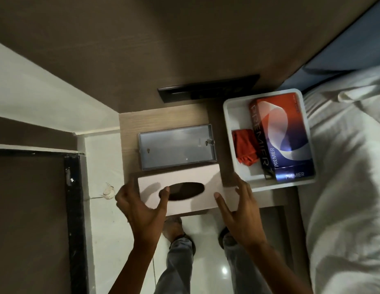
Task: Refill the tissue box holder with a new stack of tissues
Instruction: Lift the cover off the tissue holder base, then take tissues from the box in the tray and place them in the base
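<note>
A pale tissue box holder cover [206, 183] with a dark oval slot is held over the near edge of a small wooden side table [129, 124]. My left hand [142, 209] grips its left end, thumb at the slot's rim. My right hand [237, 206] holds its right end. Just behind it on the table lies the holder's flat grey base tray [176, 147], with nothing in it. A new red and blue tissue box marked PREMIER [284, 136] lies in a white tray [229, 124] to the right.
A red cloth [245, 147] lies in the white tray beside the tissue box. A dark panel [206, 88] is fixed to the brown wall behind the table. A bed with white sheets [350, 166] fills the right side. A crumpled tissue [108, 190] lies on the floor left.
</note>
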Demonstrator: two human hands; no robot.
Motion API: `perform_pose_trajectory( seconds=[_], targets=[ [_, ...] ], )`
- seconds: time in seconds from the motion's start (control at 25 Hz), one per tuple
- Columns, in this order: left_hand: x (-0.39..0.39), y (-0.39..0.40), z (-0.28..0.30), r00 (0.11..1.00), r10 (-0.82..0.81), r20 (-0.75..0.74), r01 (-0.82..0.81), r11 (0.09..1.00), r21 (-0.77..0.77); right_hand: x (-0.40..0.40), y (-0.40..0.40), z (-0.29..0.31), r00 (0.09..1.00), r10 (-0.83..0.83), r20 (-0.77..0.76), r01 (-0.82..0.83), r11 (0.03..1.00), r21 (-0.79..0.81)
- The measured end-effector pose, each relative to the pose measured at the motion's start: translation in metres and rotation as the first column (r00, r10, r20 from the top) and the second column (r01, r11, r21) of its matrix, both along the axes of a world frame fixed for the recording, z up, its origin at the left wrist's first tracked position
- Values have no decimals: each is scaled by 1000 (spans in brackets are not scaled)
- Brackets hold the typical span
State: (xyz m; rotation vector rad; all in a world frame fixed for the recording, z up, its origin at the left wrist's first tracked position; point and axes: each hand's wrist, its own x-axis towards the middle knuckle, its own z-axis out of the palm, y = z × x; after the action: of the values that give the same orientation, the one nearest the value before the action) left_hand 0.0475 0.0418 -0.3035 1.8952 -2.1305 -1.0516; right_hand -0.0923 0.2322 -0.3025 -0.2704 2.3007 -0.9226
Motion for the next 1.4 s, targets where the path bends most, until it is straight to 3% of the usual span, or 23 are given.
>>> perform_pose_trajectory(
  seconds=[0.08, 0.12, 0.2, 0.28, 0.4, 0.56, 0.68, 0.8, 0.92, 1.08, 1.2, 1.4],
  targets=[
    [-26, 21, 16, 965, -242, -97, 233, 967, -99, -13, 34, 13, 999, -35, -39, 35, 999, 16],
    [-46, 34, 21, 906, -395, -155, 380, 918, -115, -20, 51, 18, 997, -50, -58, 52, 998, 37],
    [-89, 56, 26, 730, -658, -186, 633, 753, -180, -32, 77, 24, 994, -25, -109, 35, 996, 84],
    [-133, 81, 25, 567, -809, -155, 780, 587, -214, -44, 98, 25, 986, 41, -163, -23, 994, 111],
    [-188, 116, 14, 368, -928, -62, 899, 372, -232, -60, 122, 24, 980, 55, -193, -29, 990, 135],
    [-224, 133, -12, 82, -978, 190, 970, 34, -241, -65, 133, 14, 980, -33, -199, 55, 992, 109],
    [-238, 140, -23, 18, -962, 272, 972, -47, -230, -71, 147, 5, 982, -67, -179, 85, 992, 98],
    [-245, 145, -23, 48, -964, 261, 952, -34, -303, -72, 153, 2, 984, -92, -149, 100, 994, 42],
    [-248, 141, -13, 150, -985, 88, 908, 102, -405, -77, 153, 6, 983, -91, -162, 93, 996, 6],
    [-259, 131, 24, 308, -925, -220, 884, 364, -294, -98, 146, 19, 946, -49, -321, 19, 995, -99],
    [-272, 113, 53, 428, -809, -403, 818, 537, -206, -122, 132, 29, 856, 24, -516, -124, 979, -160],
    [-283, 99, 77, 560, -743, -366, 781, 621, -66, -172, 105, 54, 810, 265, -523, -296, 955, 24]
  ],
)
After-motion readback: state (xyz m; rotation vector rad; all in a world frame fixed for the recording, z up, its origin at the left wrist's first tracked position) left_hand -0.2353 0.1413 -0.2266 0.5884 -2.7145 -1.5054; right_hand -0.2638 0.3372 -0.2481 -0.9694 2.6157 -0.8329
